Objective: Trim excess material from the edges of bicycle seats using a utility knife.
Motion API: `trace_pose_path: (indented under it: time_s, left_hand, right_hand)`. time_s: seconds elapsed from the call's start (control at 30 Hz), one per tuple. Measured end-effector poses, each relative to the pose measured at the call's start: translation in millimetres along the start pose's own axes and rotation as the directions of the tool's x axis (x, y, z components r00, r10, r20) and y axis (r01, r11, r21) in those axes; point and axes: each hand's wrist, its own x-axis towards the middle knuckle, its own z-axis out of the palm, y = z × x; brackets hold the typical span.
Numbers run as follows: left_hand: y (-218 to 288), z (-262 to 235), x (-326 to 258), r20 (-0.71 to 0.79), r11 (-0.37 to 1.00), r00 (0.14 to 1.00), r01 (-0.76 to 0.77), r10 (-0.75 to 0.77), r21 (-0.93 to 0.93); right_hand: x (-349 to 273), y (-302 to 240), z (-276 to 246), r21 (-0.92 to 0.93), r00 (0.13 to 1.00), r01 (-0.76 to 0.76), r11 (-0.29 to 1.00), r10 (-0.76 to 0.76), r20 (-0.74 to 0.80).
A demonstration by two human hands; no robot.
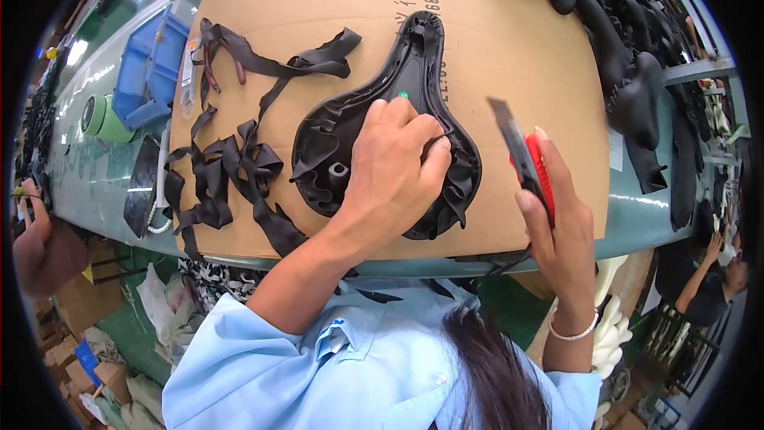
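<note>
An upside-down black bicycle saddle (414, 56) lies on a sheet of brown cardboard (549, 48), its narrow nose pointing away from me. Its cover material stands up in wrinkled folds around the rim. My left hand (394, 163) rests over the wide part, fingers curled and closed on the saddle's inside; the fingertips are partly hidden. Beside it, to the right, my right hand (561, 215) grips a red box cutter (539, 179). The metal blade is out, pointing up and away, apart from the saddle. A small green spot (403, 96) shows just beyond my left knuckles.
Loose black strips (231, 163) lie tangled on the cardboard's left, near dark-red-handled pliers (212, 72). Further left are a blue bin (147, 68), a green round container (107, 118) and a dark flat panel (142, 185). Black saddles (637, 95) pile up at right. Other people are at both sides.
</note>
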Motion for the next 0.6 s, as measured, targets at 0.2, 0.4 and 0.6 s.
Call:
trace_pose_path:
  time_s: [0.2,0.4,0.6]
  left_hand:
    - [4,11,0,-0.141,0.98,0.983,0.087,-0.113,-0.179]
    - [0,6,3,-0.247,0.759,0.905,0.116,-0.346,-0.641]
    - [9,-25,17,-0.504,0.913,0.86,-0.138,-0.082,-0.384]
  right_hand:
    - [34,-36,-23,-0.471,0.858,0.198,0.859,0.08,0.507]
    - [13,-51,-24,-0.586,0.887,0.158,0.795,0.147,0.438]
    - [-25,-46,-15,-0.504,0.922,-0.071,0.861,0.25,0.295]
